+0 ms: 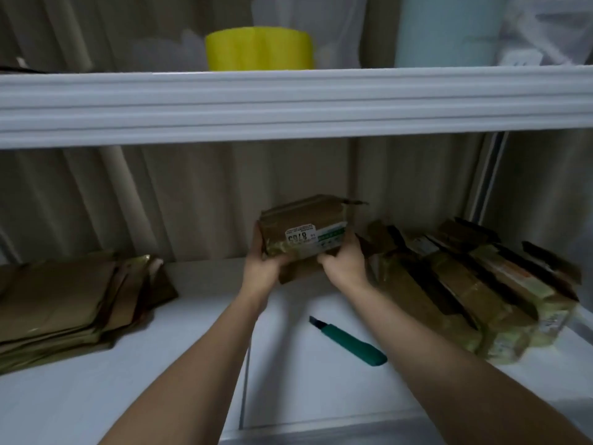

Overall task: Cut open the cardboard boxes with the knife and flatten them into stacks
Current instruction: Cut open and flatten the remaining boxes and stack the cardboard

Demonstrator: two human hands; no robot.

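A small brown cardboard box [305, 231] with a white shipping label is lifted above the white shelf surface [192, 364]. My left hand [261, 266] grips its left end and my right hand [345, 263] grips its right lower edge. Its top flaps look partly loose. A green-handled utility knife [351, 342] lies on the shelf below my right forearm, blade end pointing away from me to the left. Neither hand touches it. A stack of flattened cardboard [70, 303] lies at the left.
A heap of taped cardboard boxes [475, 297] fills the right side of the shelf. A white upper shelf edge [288, 104] runs across above, carrying a yellow roll [258, 49] and a pale blue container [446, 30]. A ribbed wall stands behind.
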